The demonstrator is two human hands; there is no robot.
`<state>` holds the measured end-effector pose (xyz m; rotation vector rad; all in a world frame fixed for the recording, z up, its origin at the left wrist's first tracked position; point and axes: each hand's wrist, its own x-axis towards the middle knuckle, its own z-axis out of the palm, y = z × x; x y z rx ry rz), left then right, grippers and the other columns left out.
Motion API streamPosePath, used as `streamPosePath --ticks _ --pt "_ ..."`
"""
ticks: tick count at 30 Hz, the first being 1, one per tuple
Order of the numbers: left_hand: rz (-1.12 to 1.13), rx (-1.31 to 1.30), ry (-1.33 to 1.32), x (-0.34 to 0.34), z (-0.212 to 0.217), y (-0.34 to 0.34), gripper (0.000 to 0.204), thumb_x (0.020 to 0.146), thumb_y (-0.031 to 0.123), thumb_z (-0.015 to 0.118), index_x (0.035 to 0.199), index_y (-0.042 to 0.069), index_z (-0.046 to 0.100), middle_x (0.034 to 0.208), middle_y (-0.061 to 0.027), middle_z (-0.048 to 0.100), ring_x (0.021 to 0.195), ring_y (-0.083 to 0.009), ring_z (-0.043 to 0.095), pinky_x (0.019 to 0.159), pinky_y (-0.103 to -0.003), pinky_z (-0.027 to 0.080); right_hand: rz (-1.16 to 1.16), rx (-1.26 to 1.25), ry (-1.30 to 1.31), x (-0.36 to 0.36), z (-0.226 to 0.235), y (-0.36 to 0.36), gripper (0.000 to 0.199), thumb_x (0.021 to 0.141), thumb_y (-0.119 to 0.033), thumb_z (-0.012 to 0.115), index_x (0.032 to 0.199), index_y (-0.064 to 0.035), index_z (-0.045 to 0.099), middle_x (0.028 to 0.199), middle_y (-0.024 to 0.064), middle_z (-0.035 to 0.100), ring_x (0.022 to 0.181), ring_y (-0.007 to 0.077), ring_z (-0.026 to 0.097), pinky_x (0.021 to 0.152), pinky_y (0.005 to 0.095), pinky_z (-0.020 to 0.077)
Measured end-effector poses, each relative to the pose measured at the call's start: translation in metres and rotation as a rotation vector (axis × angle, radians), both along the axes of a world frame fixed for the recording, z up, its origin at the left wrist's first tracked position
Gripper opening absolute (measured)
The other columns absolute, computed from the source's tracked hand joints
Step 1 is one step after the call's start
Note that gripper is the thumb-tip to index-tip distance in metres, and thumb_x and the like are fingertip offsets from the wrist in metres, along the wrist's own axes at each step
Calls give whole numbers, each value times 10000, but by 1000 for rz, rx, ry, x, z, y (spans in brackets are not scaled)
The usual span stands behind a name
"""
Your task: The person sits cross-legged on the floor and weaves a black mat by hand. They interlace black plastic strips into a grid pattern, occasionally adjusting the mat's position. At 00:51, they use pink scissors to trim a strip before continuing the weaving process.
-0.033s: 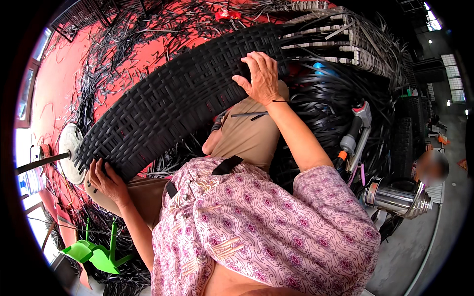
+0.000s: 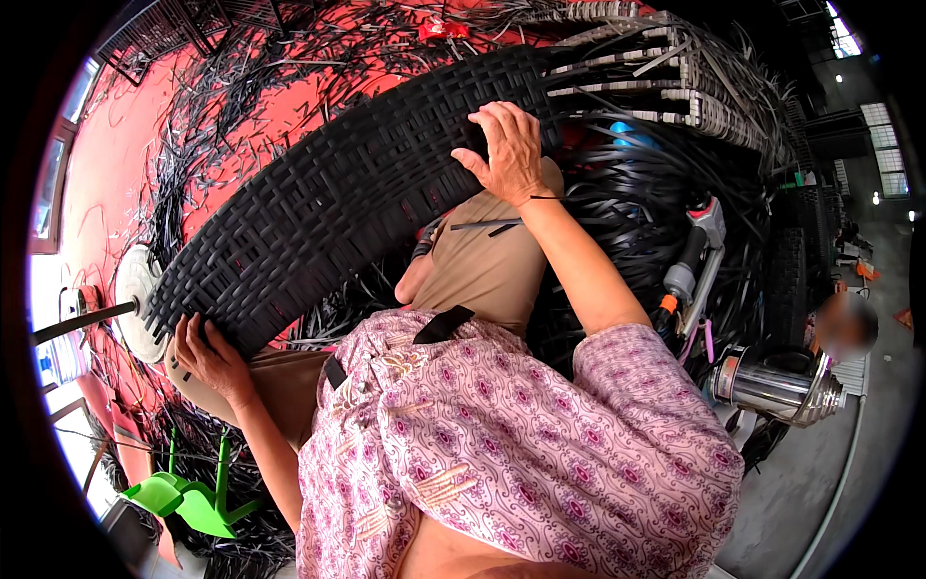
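A long curved panel of woven black flat strips [image 2: 338, 188] lies across my lap, rising from the lower left to the upper right. Near its right end, my right hand [image 2: 509, 159] rests on the weave with thumb and fingers apart. At the panel's lower left corner, my left hand [image 2: 214, 362] touches the edge, its fingers slightly spread. Neither hand is wrapped round anything. A short loose black strip [image 2: 482, 225] lies on my trouser leg, just below my right hand.
Loose black strips [image 2: 666, 193] heap up at the right, beside a grey woven frame [image 2: 694, 87]. A power tool [image 2: 690, 256] lies on them, with a shiny metal flask [image 2: 772, 388] nearer. Green plastic pieces [image 2: 198, 502] are at lower left. A blurred person [image 2: 847, 328] is far right.
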<state>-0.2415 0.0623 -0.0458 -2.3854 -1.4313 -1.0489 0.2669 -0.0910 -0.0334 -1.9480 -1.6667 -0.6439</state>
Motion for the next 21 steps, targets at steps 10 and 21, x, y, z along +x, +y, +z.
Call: streamPosePath --ticks 10,21 --pt "13 -10 8 -2 -2 -4 255 1003 185 579 1203 47 658 1301 -143 609 1231 -331 530 1075 -471 366 -67 26 45 3 -6 3 521 894 -563 631 1135 -103 588 1151 90 559 1104 297 527 935 446 388" --pt "66 -18 36 2 3 -7 235 983 157 598 1183 51 657 1291 -144 611 1216 -346 536 1062 -465 384 -138 82 53 1 14 19 361 919 -455 648 1051 -121 631 1091 63 586 1078 301 539 927 447 400"
